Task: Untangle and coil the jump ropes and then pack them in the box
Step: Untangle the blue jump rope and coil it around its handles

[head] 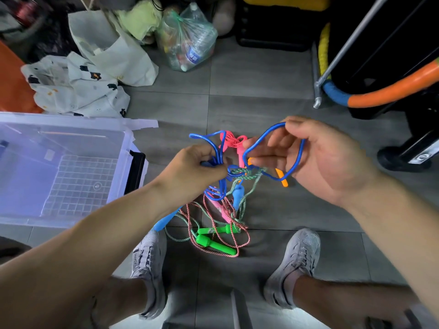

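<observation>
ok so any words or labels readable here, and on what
None can be quoted for sure.
Left shoe: small dark letters on its side, too blurred.
Bottle in the plastic bag: blue label, print too small.
Clear box: pale sticker, nothing legible.

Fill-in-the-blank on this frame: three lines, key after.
1. The rope looped in the right hand is ____.
2. The clear box sits on the person's ____ side.
3. The two handles lying between the shoes are ____.
Missing words: blue; left; green.
</observation>
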A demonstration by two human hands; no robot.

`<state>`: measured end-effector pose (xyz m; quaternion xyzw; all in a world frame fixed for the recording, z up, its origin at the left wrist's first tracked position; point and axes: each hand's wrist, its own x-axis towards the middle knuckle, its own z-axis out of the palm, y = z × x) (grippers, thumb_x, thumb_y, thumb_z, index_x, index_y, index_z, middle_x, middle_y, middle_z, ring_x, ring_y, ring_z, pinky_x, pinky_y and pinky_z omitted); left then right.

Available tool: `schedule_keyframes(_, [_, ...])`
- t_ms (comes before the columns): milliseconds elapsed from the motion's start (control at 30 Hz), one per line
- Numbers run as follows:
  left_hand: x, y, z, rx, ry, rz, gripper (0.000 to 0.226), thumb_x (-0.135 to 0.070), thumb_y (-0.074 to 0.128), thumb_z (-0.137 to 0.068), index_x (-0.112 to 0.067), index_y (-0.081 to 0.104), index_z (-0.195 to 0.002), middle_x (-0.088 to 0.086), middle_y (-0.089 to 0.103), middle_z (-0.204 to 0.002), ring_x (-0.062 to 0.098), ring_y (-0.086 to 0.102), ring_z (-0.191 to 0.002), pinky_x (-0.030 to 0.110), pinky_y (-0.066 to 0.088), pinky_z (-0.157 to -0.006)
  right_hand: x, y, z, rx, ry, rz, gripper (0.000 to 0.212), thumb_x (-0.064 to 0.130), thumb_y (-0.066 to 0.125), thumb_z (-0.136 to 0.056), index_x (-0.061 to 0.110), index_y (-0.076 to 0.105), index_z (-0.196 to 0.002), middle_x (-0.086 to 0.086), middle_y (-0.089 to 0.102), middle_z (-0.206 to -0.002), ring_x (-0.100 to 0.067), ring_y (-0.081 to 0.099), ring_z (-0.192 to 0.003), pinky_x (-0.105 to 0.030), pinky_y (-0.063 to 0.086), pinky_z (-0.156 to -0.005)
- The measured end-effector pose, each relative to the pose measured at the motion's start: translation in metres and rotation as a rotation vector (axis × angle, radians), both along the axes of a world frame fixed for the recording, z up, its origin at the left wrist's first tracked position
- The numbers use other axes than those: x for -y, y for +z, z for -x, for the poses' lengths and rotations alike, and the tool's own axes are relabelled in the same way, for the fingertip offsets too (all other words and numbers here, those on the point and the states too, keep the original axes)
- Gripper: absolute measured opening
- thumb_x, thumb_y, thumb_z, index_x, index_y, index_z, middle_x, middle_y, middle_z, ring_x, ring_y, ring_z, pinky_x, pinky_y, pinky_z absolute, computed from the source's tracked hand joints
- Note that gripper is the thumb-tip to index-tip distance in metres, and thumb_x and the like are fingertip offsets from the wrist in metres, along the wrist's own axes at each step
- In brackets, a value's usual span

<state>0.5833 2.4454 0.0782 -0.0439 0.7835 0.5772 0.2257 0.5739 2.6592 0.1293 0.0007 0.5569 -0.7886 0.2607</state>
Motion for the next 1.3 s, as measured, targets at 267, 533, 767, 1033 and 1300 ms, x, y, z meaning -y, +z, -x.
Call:
schedule_keyframes(267, [-0.011, 0.024, -0.005, -0.093, -0.11, -0.246, 0.009, 0.001, 0.065, -0.092, -0.007, 0.064, -0.089, -0.02, 0.059, -0.053, -0.005, 0.055, -0.048, 0.005, 0.042, -0.051, 0.009, 0.007, 0.002, 0.267, -0.171, 0.241, 0.028, 0.024, 0.043, -0.091, 0.003, 0.056, -0.077, -0.034, 0.069, -0.108, -0.046, 0.067, -0.11, -0.051, 0.058, -0.089])
schedule_keyframes(533, [-0.01, 0.026, -0.003, -0.059, -0.059, -0.269, 0.015, 0.005, 0.065, -0.091, -0.009, 0.064, -0.085, -0.007, 0.066, -0.064, 0.001, 0.054, -0.049, 0.014, 0.043, -0.05, 0.013, 0.013, 0.003, 0.301, -0.221, 0.282, 0.029, 0.026, 0.044, -0.095, 0.007, 0.053, -0.075, -0.029, 0.071, -0.104, -0.046, 0.068, -0.107, -0.05, 0.059, -0.087])
schedule_keyframes(767, [-0.003, 0.022, -0.004, 0.246, -0.15, -0.362, 0.024, -0.019, 0.069, -0.085, -0.002, 0.071, -0.102, 0.027, 0.066, -0.106, 0.03, 0.052, -0.087, 0.037, 0.035, -0.069, 0.008, 0.011, 0.002, 0.341, -0.375, 0.183, 0.033, 0.026, 0.043, -0.101, 0.009, 0.051, -0.073, -0.018, 0.07, -0.078, -0.037, 0.075, -0.084, -0.039, 0.062, -0.065])
schedule_keyframes(1033, [0.0, 0.021, -0.001, 0.244, -0.03, -0.435, 0.005, -0.016, 0.076, -0.08, -0.013, 0.072, -0.08, 0.009, 0.069, -0.086, 0.016, 0.063, -0.065, 0.024, 0.047, -0.055, -0.006, -0.022, -0.001, -0.59, -0.062, -1.118, 0.036, 0.022, 0.078, -0.084, 0.031, 0.067, -0.117, 0.002, 0.066, -0.11, -0.02, 0.065, -0.099, -0.014, 0.045, -0.094])
schedule_keyframes(1300, [0.002, 0.026, 0.0, 0.236, -0.078, -0.46, 0.009, -0.012, 0.063, -0.088, -0.009, 0.071, -0.084, 0.003, 0.07, -0.073, 0.012, 0.064, -0.061, 0.021, 0.046, -0.051, 0.006, -0.01, -0.008, -0.737, 0.179, -0.914, 0.022, 0.024, 0.078, -0.085, 0.04, 0.072, -0.098, 0.022, 0.07, -0.094, -0.001, 0.063, -0.094, -0.017, 0.047, -0.084])
